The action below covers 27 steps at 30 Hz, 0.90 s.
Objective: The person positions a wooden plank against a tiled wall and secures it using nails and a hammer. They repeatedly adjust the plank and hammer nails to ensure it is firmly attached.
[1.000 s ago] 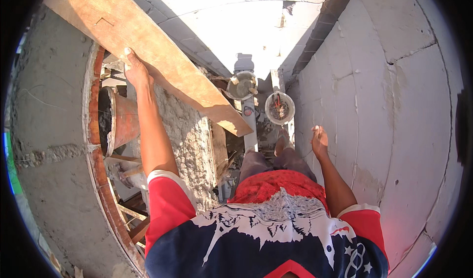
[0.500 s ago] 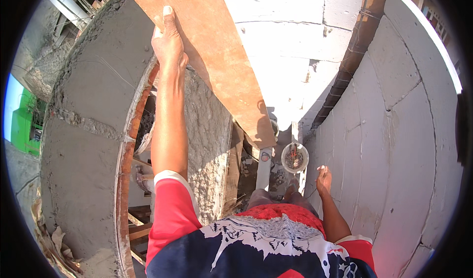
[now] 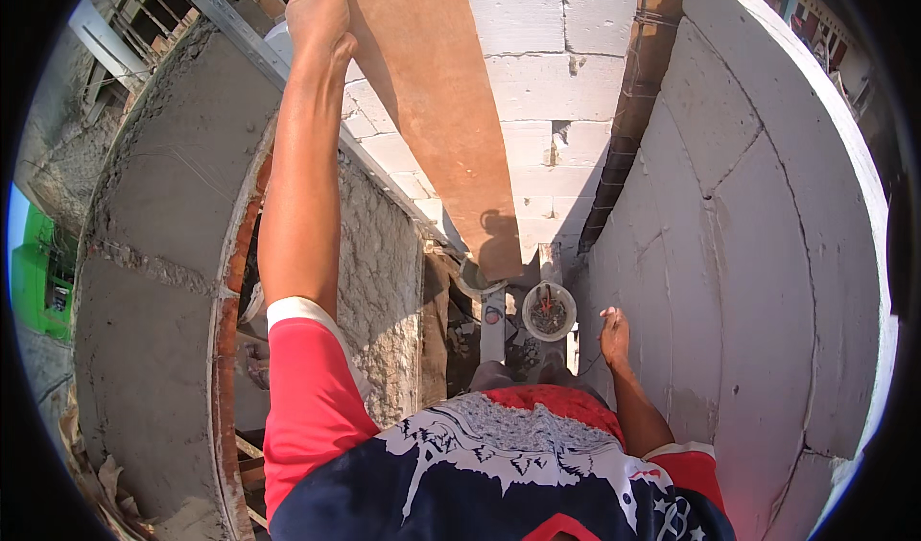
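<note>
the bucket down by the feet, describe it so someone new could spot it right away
Start at the white block wall on the right and drop to the narrow floor gap beside it. There sits a small round white bucket, just left of the right hand. Nothing else there is round and open-topped.

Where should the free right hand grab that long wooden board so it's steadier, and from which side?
Probably the board's right long edge, below the middle, reached from the right. The left hand grips only the upper left edge, so the long lower stretch hangs unsupported toward the bucket. The right hand is low, empty, beside the block wall.
</note>
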Each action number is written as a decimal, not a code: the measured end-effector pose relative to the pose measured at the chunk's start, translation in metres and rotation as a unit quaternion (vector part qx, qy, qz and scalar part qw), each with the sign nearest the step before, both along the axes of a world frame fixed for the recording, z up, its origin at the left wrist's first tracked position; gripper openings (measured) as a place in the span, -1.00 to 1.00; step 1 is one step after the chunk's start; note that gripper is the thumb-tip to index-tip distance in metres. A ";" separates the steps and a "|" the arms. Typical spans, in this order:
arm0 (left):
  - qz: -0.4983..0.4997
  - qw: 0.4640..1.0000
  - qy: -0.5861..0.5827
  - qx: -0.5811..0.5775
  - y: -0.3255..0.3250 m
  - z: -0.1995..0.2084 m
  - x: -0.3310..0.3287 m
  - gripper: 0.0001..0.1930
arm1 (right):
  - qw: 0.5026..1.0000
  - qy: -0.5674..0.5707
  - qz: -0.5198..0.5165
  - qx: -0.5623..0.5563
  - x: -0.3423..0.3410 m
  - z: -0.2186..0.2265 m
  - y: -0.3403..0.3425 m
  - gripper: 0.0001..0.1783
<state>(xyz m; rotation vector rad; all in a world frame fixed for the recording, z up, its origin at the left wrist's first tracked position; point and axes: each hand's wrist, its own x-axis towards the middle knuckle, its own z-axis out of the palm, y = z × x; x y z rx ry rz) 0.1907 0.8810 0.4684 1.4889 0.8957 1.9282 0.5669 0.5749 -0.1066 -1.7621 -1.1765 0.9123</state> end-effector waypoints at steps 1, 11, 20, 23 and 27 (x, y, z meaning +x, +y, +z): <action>0.016 1.000 0.004 0.003 0.000 0.006 0.011 -0.40 | 1.000 0.006 -0.006 -0.003 0.003 -0.001 -0.002 -0.47; -0.106 0.994 0.016 0.032 -0.002 0.005 0.103 -0.39 | 0.996 0.068 -0.052 -0.038 0.002 0.012 -0.008 -0.48; -0.138 0.990 0.022 -0.034 0.039 -0.117 0.166 -0.04 | 0.993 0.000 -0.079 -0.089 -0.036 0.043 -0.048 -0.55; -0.185 0.981 0.016 -0.055 0.044 -0.166 0.188 -0.06 | 0.990 0.026 -0.109 -0.080 -0.054 0.050 -0.068 -0.54; -0.203 0.978 0.015 -0.045 0.047 -0.231 0.216 -0.15 | 0.984 0.005 -0.162 -0.079 -0.081 0.027 -0.086 -0.57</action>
